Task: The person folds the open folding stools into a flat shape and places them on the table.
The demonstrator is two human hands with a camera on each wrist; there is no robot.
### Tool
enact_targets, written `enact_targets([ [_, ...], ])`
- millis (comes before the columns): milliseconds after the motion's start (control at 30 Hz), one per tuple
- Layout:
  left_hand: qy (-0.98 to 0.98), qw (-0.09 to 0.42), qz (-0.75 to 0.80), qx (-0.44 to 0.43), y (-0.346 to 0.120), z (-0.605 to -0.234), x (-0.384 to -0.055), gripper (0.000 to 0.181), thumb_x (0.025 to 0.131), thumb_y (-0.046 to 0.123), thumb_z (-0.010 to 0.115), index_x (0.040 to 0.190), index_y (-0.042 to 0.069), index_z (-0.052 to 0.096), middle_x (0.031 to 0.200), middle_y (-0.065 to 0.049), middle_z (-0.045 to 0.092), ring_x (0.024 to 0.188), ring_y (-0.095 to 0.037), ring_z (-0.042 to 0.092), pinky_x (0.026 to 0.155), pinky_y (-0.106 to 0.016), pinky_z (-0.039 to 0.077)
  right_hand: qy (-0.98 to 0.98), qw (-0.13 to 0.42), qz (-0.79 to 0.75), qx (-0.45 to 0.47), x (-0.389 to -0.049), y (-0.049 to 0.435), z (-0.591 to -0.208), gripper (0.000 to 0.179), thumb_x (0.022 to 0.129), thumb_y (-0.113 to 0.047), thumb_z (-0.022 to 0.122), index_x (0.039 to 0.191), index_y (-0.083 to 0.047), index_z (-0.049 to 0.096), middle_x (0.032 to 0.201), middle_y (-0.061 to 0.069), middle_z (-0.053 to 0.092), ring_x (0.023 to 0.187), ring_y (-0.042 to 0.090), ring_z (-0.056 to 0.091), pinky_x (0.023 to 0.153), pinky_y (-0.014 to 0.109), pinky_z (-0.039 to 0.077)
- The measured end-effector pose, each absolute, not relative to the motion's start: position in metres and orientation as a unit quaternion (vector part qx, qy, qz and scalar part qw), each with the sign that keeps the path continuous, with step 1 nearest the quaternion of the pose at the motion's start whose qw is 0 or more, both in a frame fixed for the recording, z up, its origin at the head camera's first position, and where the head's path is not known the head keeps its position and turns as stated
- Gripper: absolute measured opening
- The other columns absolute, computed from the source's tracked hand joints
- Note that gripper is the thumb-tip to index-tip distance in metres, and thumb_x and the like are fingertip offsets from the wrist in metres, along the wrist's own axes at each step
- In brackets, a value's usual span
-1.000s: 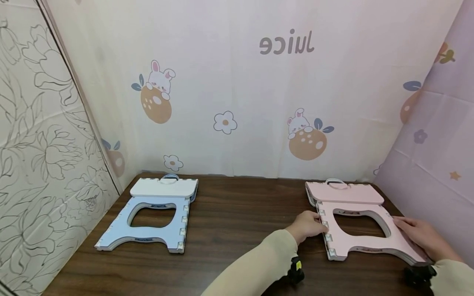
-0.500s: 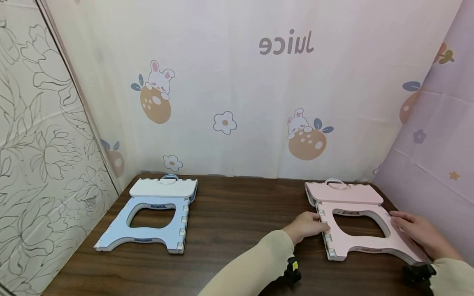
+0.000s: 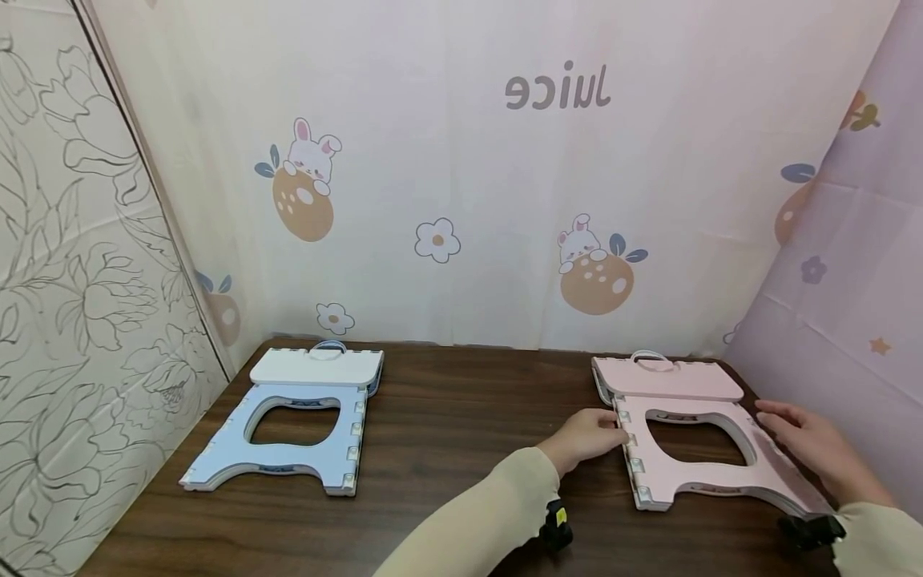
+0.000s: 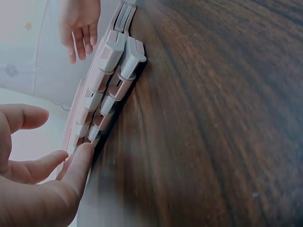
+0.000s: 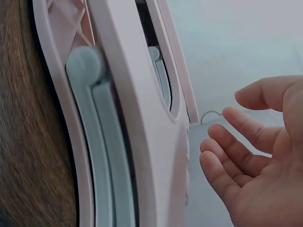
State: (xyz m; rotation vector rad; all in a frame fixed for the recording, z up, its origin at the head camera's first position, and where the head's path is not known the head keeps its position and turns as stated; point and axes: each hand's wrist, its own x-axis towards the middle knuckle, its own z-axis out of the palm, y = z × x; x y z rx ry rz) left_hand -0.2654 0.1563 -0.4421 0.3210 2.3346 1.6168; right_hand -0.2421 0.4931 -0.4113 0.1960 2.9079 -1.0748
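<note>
A folded pink step stool (image 3: 699, 474) lies flat on the right side of the table, its carry handle (image 3: 652, 357) toward the back wall. My left hand (image 3: 582, 439) is at the stool's left hinged edge. In the left wrist view, a fingertip (image 4: 85, 150) meets or nearly meets the hinges, while thumb and fingers stand apart, not gripping. Beside the stool's right edge hovers my right hand (image 3: 818, 450); the right wrist view shows its fingers (image 5: 232, 149) loosely bent, with a gap to the stool and nothing held.
A folded blue step stool (image 3: 277, 459) with a white top lies on the left of the dark wooden table (image 3: 461, 433). Patterned cloth (image 3: 447, 160) hangs behind the table, and more cloth flanks both sides. Black cameras (image 3: 557, 526) are strapped to both wrists.
My right hand has come off the stool's right edge, moving slightly up and away. The left hand has eased a little to the left. Both stools stay in place.
</note>
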Motion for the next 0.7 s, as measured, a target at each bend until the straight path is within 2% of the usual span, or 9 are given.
enact_targets([
  [100,0.803,0.145,0.567,0.11,0.155,-0.444,-0.267,0.037,0.088,0.021,0.072,0.125,0.014,0.07,0.109,0.004,0.067,0.099,-0.006,0.059,0.089,-0.027,0.048,0.936,0.01,-0.347,0.059,-0.241,0.487,-0.41,0.075,0.107,-0.047,0.035,0.148,0.015,0.028,0.142,0.043,0.032,0.103,0.035,0.058,0.071,0.032,0.048],
  [167,0.8,0.146,0.571,0.11,0.154,-0.444,-0.267,0.038,0.088,0.022,0.073,0.124,0.013,0.07,0.109,0.004,0.067,0.099,-0.006,0.059,0.089,-0.027,0.048,0.934,0.013,-0.353,0.05,-0.24,0.482,-0.411,0.075,0.108,-0.047,0.034,0.148,0.015,0.028,0.142,0.043,0.032,0.109,0.042,0.054,0.072,0.03,0.048],
  [200,0.8,0.147,0.572,0.109,0.153,-0.444,-0.267,0.038,0.088,0.022,0.073,0.125,0.013,0.07,0.109,0.004,0.068,0.099,-0.006,0.059,0.089,-0.027,0.048,0.934,0.011,-0.354,0.042,-0.24,0.48,-0.412,0.073,0.108,-0.046,0.034,0.147,0.015,0.028,0.142,0.043,0.033,0.109,0.041,0.055,0.07,0.027,0.049],
  [300,0.799,0.148,0.573,0.109,0.149,-0.442,-0.266,0.039,0.088,0.021,0.073,0.125,0.011,0.069,0.11,0.002,0.068,0.098,-0.007,0.06,0.089,-0.027,0.048,0.935,0.003,-0.353,0.017,-0.24,0.472,-0.413,0.07,0.109,-0.042,0.035,0.146,0.017,0.031,0.143,0.045,0.031,0.109,0.035,0.059,0.07,0.023,0.05],
  [433,0.791,0.154,0.582,0.11,0.143,-0.439,-0.268,0.038,0.089,0.018,0.071,0.127,0.01,0.068,0.112,0.001,0.067,0.092,-0.011,0.063,0.089,-0.03,0.049,0.939,-0.02,-0.343,0.004,-0.242,0.457,-0.413,0.065,0.109,-0.038,0.038,0.143,0.017,0.036,0.134,0.042,0.044,0.1,0.024,0.06,0.07,0.026,0.049],
  [467,0.789,0.156,0.584,0.11,0.141,-0.438,-0.268,0.039,0.09,0.018,0.071,0.127,0.01,0.068,0.113,0.0,0.067,0.09,-0.012,0.063,0.089,-0.031,0.05,0.94,-0.022,-0.341,0.001,-0.243,0.453,-0.413,0.064,0.109,-0.037,0.038,0.143,0.017,0.036,0.133,0.042,0.045,0.1,0.026,0.06,0.071,0.029,0.05],
  [567,0.779,0.161,0.596,0.109,0.137,-0.437,-0.271,0.039,0.091,0.016,0.07,0.129,0.009,0.067,0.114,0.0,0.066,0.088,-0.016,0.066,0.087,-0.032,0.051,0.939,-0.016,-0.342,-0.003,-0.245,0.439,-0.411,0.063,0.109,-0.037,0.038,0.143,0.016,0.036,0.137,0.042,0.042,0.113,0.045,0.055,0.076,0.035,0.052],
  [633,0.773,0.165,0.602,0.109,0.134,-0.437,-0.272,0.039,0.091,0.016,0.069,0.13,0.009,0.066,0.114,0.0,0.066,0.091,-0.018,0.067,0.086,-0.033,0.052,0.938,-0.013,-0.346,-0.008,-0.247,0.43,-0.41,0.063,0.109,-0.037,0.038,0.144,0.016,0.036,0.139,0.042,0.04,0.119,0.051,0.05,0.079,0.034,0.052],
  [700,0.766,0.169,0.61,0.112,0.13,-0.437,-0.274,0.04,0.092,0.015,0.069,0.131,0.007,0.065,0.112,0.0,0.067,0.094,-0.019,0.067,0.087,-0.034,0.053,0.937,-0.009,-0.349,-0.01,-0.248,0.422,-0.41,0.063,0.109,-0.037,0.039,0.144,0.015,0.036,0.14,0.041,0.04,0.12,0.05,0.049,0.079,0.03,0.052],
])
